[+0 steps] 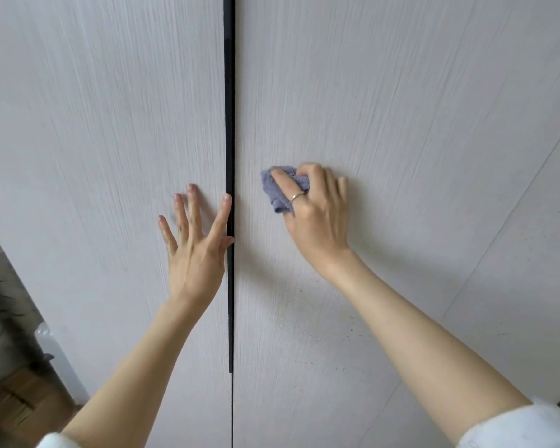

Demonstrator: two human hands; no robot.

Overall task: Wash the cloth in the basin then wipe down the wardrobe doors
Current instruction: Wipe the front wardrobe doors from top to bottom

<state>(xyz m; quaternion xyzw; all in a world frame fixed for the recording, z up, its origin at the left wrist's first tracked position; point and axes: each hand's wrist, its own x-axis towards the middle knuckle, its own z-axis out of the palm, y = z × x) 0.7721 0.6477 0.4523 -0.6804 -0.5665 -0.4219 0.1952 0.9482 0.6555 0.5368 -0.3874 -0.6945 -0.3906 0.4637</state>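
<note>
Two pale wood-grain wardrobe doors fill the view, the left door (94,140) and the right door (401,124), split by a dark vertical handle strip (229,156). My left hand (194,247) presses flat on the left door with fingers spread, its thumb at the dark strip. My right hand (317,211) grips a bunched purple-blue cloth (274,190) and holds it against the right door, just right of the strip. Small dark specks dot the right door below that hand.
A further pale panel (530,286) meets the right door along a thin seam at the right. At the lower left, past the left door's edge, a dark patterned surface (4,302) and a wooden floor (20,402) show.
</note>
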